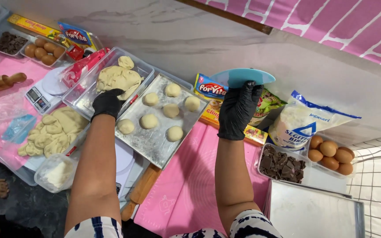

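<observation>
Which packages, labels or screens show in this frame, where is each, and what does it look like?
Flour bag: right of the right hand, white pillow pack, blue markings.
Blue packet: behind the baking tray, flat, red oval logo.
Second blue packet: top left, same look.
Long yellow box: top left, beside the egg tray.
Kitchen scale: left of the left hand, white, small grey screen.

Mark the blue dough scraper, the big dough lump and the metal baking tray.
blue dough scraper (239, 76), head view, blade middle.
big dough lump (119, 78), head view, top surface.
metal baking tray (155, 143), head view, bare floor.
</observation>
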